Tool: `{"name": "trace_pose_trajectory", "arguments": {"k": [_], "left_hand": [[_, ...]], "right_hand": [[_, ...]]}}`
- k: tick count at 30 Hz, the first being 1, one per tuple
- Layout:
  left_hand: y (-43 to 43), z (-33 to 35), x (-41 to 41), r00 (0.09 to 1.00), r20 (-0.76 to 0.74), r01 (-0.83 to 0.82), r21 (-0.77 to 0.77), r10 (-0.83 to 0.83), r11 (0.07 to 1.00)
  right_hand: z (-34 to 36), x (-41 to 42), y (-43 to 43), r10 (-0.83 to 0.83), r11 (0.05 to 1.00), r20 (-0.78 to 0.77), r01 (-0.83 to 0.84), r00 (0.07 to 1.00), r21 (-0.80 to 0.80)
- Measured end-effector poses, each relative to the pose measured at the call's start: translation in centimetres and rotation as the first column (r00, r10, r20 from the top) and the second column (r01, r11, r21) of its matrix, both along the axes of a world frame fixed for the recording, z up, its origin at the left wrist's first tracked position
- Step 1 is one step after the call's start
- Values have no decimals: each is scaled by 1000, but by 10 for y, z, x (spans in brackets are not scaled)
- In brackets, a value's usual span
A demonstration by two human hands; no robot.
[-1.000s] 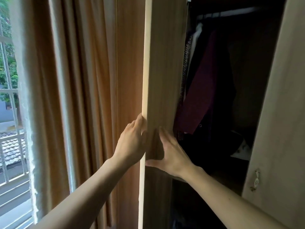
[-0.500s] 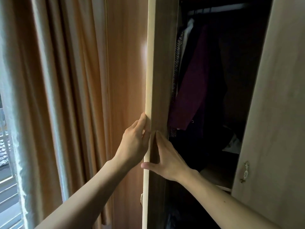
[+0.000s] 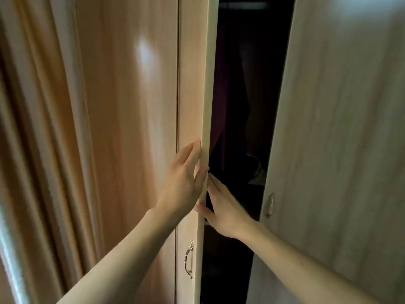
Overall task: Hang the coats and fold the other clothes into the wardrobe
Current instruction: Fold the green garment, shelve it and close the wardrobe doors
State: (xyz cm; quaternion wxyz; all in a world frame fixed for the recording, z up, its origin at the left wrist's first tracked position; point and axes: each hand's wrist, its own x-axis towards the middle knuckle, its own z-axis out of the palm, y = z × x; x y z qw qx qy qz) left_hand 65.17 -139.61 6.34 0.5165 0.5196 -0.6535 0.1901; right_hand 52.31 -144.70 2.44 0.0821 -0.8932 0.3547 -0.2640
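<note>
The wardrobe's left door (image 3: 192, 84) stands nearly edge-on to me, leaving a narrow dark gap. My left hand (image 3: 182, 181) lies on its outer face with the fingers curled over the edge. My right hand (image 3: 225, 211) reaches into the gap, fingers behind the same edge and thumb in front. Inside, a dark purple garment (image 3: 219, 106) hangs below the rail (image 3: 243, 5). A pale piece of clothing (image 3: 258, 174) lies lower down on the right. The rest of the interior is too dark to make out.
The right door (image 3: 339, 128) fills the right side, with a metal handle (image 3: 270, 205) near its edge. The left door has its own handle (image 3: 189, 260) below my hands. The wardrobe's side panel (image 3: 131, 106) and a beige curtain (image 3: 32, 150) are on the left.
The left door has swung towards shut, so the gap is much narrower and most hanging clothes are hidden. My view has turned right; the window is out of sight. Both hands remain on the door edge.
</note>
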Motion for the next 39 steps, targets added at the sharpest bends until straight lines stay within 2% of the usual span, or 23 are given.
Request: {"name": "trace_pose_trajectory", "arguments": {"k": [8,13,28,32,39], "left_hand": [[-40,0,-45,972,144,-195,54,186,979],[-66,2,-67,964,173,-216,56,204,975],[-140,3,-140,934,204,-309,48,293,950],[-160,0,-145,901,250,-364,-12,355,931],[-198,-6,-144,887,309,-338,-77,345,938]], "right_hand": [[1,-47,-29,-27,999,-10,28,1000,45],[-4,-75,-59,-79,997,-49,78,996,-21],[-10,-136,-155,-74,997,-45,74,996,-2],[-11,-141,-171,-59,997,-27,57,998,-44],[-12,-156,-195,-64,998,2,64,998,10]]}}
